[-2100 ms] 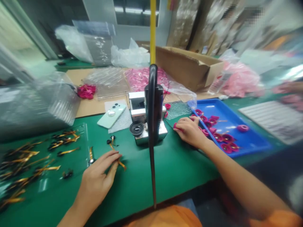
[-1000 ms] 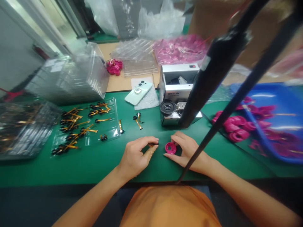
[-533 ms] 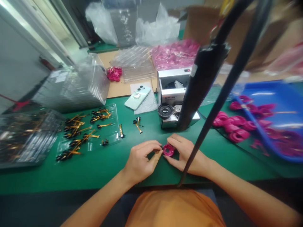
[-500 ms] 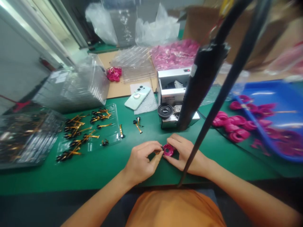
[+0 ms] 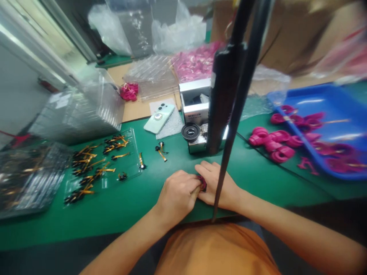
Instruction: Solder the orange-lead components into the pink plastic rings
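Note:
My right hand [image 5: 218, 187] is closed around a small round magenta plastic housing [image 5: 203, 183] near the table's front edge. My left hand [image 5: 178, 193] meets it from the left, thumb and fingers pinched at the housing's opening. The small ribbon-cable part in its fingers is now mostly hidden; half a second ago black and orange bits showed there. Two more ribbon-cable parts [image 5: 161, 151] lie on the green table ahead of my left hand. Many like them fill a clear plastic tray [image 5: 137, 168] at left.
A black stand pole [image 5: 226, 99] rises close before my right hand. Behind are a round black lens on a metal device [image 5: 190, 131], a white box [image 5: 195, 110] and a mint phone [image 5: 159, 117]. Magenta housings [image 5: 282, 153] lie beside a blue tray [image 5: 341, 114]. Clear trays [image 5: 86, 99] are stacked left.
The view has shifted slightly. My left fingers have moved onto the magenta housing, which is now tilted and mostly covered; the black and orange part has gone from sight between the hands.

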A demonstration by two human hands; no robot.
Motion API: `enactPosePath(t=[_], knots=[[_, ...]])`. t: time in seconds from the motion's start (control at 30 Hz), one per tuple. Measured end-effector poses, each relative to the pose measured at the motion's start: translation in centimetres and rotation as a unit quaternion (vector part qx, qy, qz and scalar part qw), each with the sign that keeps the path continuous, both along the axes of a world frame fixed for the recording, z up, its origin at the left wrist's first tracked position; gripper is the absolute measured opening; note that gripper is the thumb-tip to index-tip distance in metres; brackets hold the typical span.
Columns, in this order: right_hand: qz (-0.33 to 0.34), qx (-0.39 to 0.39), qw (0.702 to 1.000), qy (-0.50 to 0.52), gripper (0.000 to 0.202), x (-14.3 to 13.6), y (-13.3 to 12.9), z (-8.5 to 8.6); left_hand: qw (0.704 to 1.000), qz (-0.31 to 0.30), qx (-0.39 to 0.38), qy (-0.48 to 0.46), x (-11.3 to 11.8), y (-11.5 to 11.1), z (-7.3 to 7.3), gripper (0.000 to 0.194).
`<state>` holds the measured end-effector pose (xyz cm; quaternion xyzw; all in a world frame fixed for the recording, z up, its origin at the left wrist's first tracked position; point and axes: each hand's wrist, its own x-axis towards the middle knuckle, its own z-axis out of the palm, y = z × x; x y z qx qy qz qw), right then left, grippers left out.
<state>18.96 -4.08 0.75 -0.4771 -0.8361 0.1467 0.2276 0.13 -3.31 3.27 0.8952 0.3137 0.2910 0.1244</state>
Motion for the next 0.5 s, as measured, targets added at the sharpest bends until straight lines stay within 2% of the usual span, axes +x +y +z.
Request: enactPosePath(t=[0.13,0.23,0.3,0.37,0.43,0.5], knots=[[0.002,-0.026,1.0,-0.009,0.02,0.6,0.2,1.1,0.993,-0.016,0.068,0.091,-0.3,-0.2,0.6,0.022],[0.047,-0.06,0.997,-0.011,0.044,3.6,0.5,3.4,0.98,-0.029,0.133,0.142,-0.5,-0.8,1.1,0.023],[0.061,-0.061,0.996,0.021,0.044,6.1,0.8,5.4,0.977,-0.042,0.152,0.143,-0.6,-1.2,1.2,0.026],[-0.024,0.025,0.995,0.092,0.041,7.9,1.7,7.2,0.98,-0.04,0.148,0.126,-0.6,-1.3,0.8,0.024],[-0.117,0.123,0.974,0.15,0.047,8.3,3.1,8.6,0.986,-0.016,0.134,0.099,-0.7,-1.2,0.0,0.019],[-0.121,0.136,0.965,0.188,0.064,7.3,4.9,9.4,0.992,0.004,0.11,0.064,-0.8,-0.9,-0.8,0.018]])
